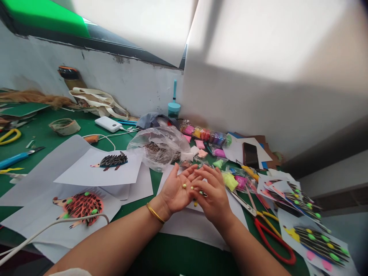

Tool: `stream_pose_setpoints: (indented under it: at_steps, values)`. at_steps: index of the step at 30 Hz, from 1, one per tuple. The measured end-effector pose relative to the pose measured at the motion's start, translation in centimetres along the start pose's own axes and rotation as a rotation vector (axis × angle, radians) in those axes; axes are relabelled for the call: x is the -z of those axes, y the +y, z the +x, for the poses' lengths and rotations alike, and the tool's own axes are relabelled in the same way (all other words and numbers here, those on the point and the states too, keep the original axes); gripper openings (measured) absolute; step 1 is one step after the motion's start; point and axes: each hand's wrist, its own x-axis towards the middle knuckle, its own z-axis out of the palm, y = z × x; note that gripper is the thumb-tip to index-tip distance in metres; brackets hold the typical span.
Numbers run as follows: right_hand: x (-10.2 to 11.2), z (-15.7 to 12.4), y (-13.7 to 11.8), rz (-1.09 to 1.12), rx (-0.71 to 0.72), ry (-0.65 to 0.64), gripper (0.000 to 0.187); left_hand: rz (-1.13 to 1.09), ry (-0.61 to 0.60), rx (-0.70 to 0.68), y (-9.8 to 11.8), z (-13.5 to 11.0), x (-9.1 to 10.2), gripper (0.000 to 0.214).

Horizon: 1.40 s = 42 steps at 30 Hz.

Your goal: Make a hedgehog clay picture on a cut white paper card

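My left hand (178, 190) lies palm up with its fingers stretched out, a gold bangle on the wrist. A small yellow-green clay ball (184, 186) rests on its palm. My right hand (212, 195) reaches over the left fingers, with its thumb and fingertips closed around a second yellow-green clay ball (192, 188). Beneath both hands, white paper (184, 226) lies on the green table; the picture on it is mostly hidden. Close by on the right are a bag of yellow clay (230, 181) and magenta clay (241, 181).
Red-handled scissors (260, 222) lie right of my right forearm. Hedgehog pictures lie at left (83, 207) and right (319, 241). A plastic bag of seeds (158, 147) sits behind my hands. A phone (250, 155) is at back right. A white cable (43, 232) crosses the left papers.
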Motion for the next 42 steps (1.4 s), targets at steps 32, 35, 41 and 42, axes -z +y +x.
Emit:
stream_pose_setpoints:
  at_steps: [32, 35, 41, 42]
  values:
    - [-0.5, -0.2, -1.4, -0.144, 0.189, -0.21, 0.051, -0.06, 0.045, -0.151, 1.2, 0.0, 0.4, 0.074]
    - [-0.3, 0.0, -1.2, -0.118, 0.154, -0.111, 0.03, -0.07, 0.021, -0.184, 1.2, 0.0, 0.3, 0.072]
    - [-0.7, 0.1, -1.6, 0.028, 0.097, -0.069, 0.015, -0.033, 0.056, -0.11, 0.6, 0.0, 0.4, 0.069]
    - [-0.7, 0.1, -1.6, 0.053, 0.078, -0.072, 0.013, -0.028, 0.051, -0.097, 0.5, 0.0, 0.5, 0.068]
